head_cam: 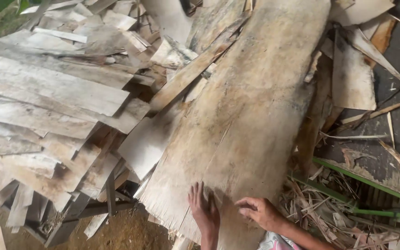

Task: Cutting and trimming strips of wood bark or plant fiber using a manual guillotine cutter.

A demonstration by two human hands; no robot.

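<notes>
Left hand: my left hand (pixel 203 210) lies open and flat, fingers spread, palm down on the near frayed end of a big dried palm-sheath sheet (pixel 251 115).
Right hand: my right hand (pixel 259 211) is just beside it, fingers curled loosely and fingertips pressing the same sheet; it grips nothing.
Sheet position: the sheet starts under both my hands and stretches away from me, leaning up over a heap.
Long axis: it runs from my hands up and slightly to the right, far end well beyond reach.
Nearer hand: both hands touch the near edge; the left sits closer to the frayed fibrous fringe.
Left of my hands: a loose pile of grey weathered sheath pieces (pixel 47 92), overlapping at many angles.
Right of my hands: dry straw-like litter (pixel 320 217) and two thin green bars (pixel 362 180) crossing the dark ground.
Beyond on the right: more pale sheath scraps (pixel 353 74).
Packages, labels, signs: none in sight near my hands.
</notes>
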